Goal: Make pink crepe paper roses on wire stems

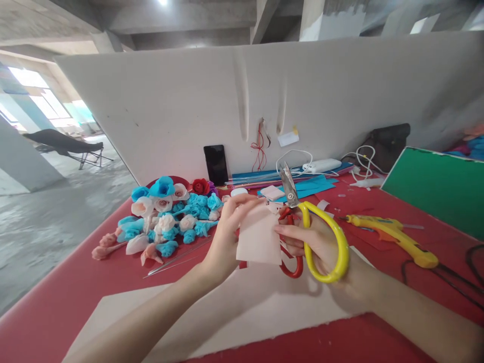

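Note:
My left hand (227, 232) pinches the upper left edge of a small pale pink paper square (258, 241), held above the table. My right hand (321, 242) touches the paper's right edge with its fingertips. The same hand carries scissors (302, 222) with one yellow and one red handle loop. Their blades point up and away from me, above the paper. A large pale pink sheet (234, 307) lies flat on the red table (49, 312) under both hands.
A heap of blue, white and pink paper flowers (166, 214) lies left of my hands, with thin wires (177, 257) beside it. A yellow glue gun (393, 234) rests at right. A phone (216, 164), blue sheets (313, 185), cables and a green board (434, 186) stand by the white partition.

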A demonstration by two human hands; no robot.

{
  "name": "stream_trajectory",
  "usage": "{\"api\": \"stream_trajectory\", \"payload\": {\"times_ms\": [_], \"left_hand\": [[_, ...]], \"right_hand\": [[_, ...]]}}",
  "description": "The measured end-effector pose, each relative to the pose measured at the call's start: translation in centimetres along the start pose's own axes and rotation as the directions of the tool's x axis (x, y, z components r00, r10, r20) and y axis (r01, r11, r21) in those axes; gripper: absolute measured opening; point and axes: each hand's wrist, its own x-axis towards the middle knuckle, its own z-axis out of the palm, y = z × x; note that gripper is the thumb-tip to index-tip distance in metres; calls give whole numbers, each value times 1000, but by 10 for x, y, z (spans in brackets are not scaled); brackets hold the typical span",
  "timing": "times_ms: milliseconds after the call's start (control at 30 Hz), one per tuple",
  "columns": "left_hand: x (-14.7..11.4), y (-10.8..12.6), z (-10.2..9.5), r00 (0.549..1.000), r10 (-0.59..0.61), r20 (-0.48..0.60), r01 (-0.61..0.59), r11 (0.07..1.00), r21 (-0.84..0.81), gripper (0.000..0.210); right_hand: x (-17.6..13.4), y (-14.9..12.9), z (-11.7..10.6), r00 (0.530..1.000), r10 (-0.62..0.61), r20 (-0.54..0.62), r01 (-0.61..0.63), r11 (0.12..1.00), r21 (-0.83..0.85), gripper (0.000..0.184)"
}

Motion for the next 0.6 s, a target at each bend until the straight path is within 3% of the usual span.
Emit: {"api": "stream_trajectory", "payload": {"times_ms": [67,133,200,233,300,400,500,600], "left_hand": [[3,0,1,979,-201,-23,192,960,-206,54],[5,0,2,894,-428,134,442,790,-425,49],[7,-1,3,798,-507,326,598,606,-524,58],[7,-1,3,773,-508,379,632,565,-531,63],[5,1,4,765,-503,401,643,573,-508,56],[1,8,5,765,-527,371,644,618,-451,28],[1,17,5,766,-560,314,641,633,-434,18],[5,22,1,793,-577,197,604,702,-377,21]], "right_hand": [[0,-3,1,999,-37,-19,37,999,-27,40],[-1,-5,1,997,-71,-41,68,995,-69,43],[-2,-6,0,994,-96,-60,88,989,-115,43],[-3,-6,0,991,-120,-65,110,984,-141,43],[-4,-5,-2,981,-184,-60,166,959,-228,40],[-6,-4,-4,961,-273,-47,238,900,-364,36],[-7,-5,-4,957,-289,-28,263,902,-343,30],[-8,-9,-4,965,-248,81,261,912,-317,21]]}}
